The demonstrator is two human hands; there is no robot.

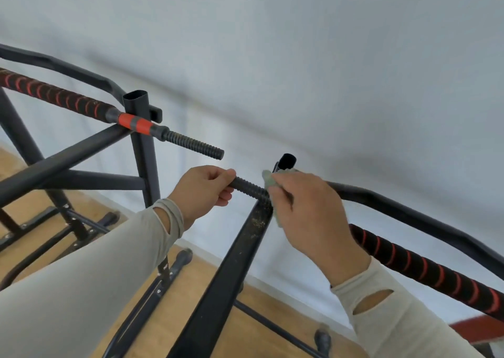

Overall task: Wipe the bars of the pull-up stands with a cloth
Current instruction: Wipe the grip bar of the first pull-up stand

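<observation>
Two black pull-up stands face a white wall. On the right stand, a ribbed black bar end (249, 188) sticks out to the left. My left hand (204, 191) is closed around its tip. My right hand (305, 207) presses a pale green cloth (270, 181) against the same bar where it meets the upright, hiding that joint. The bar's black and red wrapped grip (425, 270) runs down to the right behind my wrist. A dusty black strut (245, 246) slopes down from the joint.
The left stand (141, 150) has its own red and black wrapped bar (54, 96) with a ribbed end (196, 145) pointing toward my hands. Black base legs and feet (180, 259) rest on a wooden floor. The white wall is close behind.
</observation>
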